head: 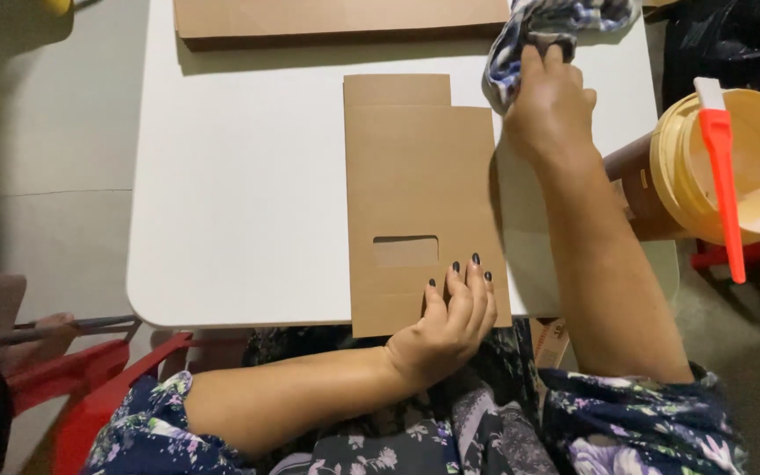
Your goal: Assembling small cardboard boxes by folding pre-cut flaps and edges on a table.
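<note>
A: Flat brown cardboard sheet point(420, 202) lies mid-table point(239, 176); left hand point(450, 321), fingers spread, presses its 6 o'clock edge.

B: Right hand point(551, 101) clutches a checked cloth point(556, 26) at 1 o'clock. The sheet looks light, stiff, creasable; best gripped by its edges.

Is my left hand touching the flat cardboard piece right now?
Touching. The head view shows the left hand lying flat on the cardboard piece, fingers spread over its lower right corner, no gap visible.
</note>
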